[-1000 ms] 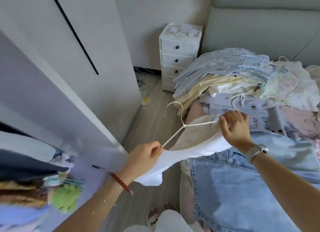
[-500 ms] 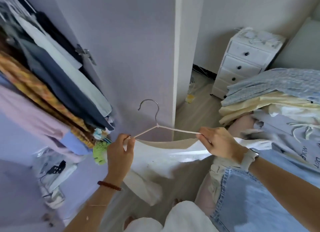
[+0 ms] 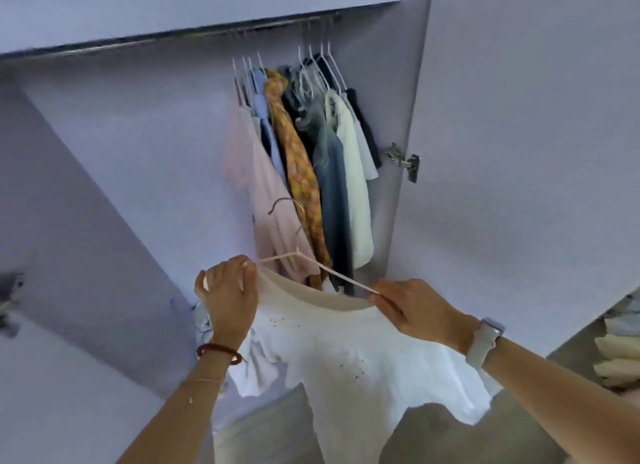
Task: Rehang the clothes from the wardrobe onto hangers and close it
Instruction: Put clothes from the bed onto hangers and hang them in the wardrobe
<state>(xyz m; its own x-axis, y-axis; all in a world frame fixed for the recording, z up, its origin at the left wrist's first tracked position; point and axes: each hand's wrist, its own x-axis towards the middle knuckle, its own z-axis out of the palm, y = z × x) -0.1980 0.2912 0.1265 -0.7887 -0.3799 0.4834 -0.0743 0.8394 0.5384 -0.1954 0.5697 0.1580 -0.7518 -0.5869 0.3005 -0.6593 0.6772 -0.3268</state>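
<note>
Left hand (image 3: 227, 302), red bead bracelet on the wrist, fingers curled round the left shoulder of a white short-sleeved cotton T-shirt (image 3: 349, 356) and the hanger end under it. Right hand (image 3: 415, 309), pale watch (image 3: 483, 340) on the wrist, pinches the shirt's right shoulder against the other arm of a thin cream wire hanger (image 3: 311, 261). Shirt hangs below both hands, in front of the open wardrobe. Hanger hook points up toward the hung clothes (image 3: 311, 159), which are bunched at the right end of the metal rail (image 3: 173, 38). Wardrobe door (image 3: 519, 152) stands open, right side, steel hinge (image 3: 403, 160) visible.
</note>
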